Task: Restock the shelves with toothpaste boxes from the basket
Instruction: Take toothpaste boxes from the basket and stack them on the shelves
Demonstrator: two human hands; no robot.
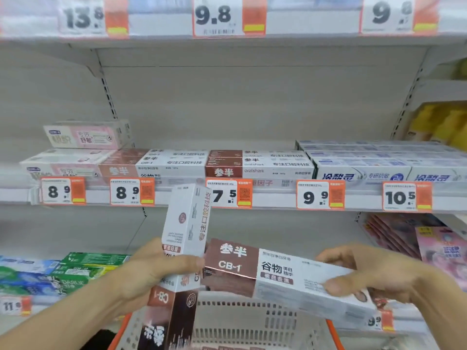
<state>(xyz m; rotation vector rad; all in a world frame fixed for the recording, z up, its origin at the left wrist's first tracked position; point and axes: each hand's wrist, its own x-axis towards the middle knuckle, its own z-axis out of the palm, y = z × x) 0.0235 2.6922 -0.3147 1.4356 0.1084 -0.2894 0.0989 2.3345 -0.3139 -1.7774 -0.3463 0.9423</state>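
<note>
Head view looks at a shop shelf (227, 198) lined with price tags (228, 194). Both hands hold toothpaste boxes above a basket (252, 322) with an orange rim and a pale slotted wall. Left hand (161, 269) is curled round an upright box (184, 243), white above and brown below, its top end reaching the shelf edge by the 7.5 tag. Right hand (374, 274) grips the white end of a second box (278, 276), thumb on its front face, fingers over the top; this box lies nearly level, and its brown end meets the upright box. Behind them, on the shelf, more brown-and-white boxes (255, 164) lie in stacked rows, with pink-and-white boxes (83, 137) at the left and blue-and-white boxes (379, 160) at the right. Green packs (75, 271) sit on the lower shelf at the left.
</note>
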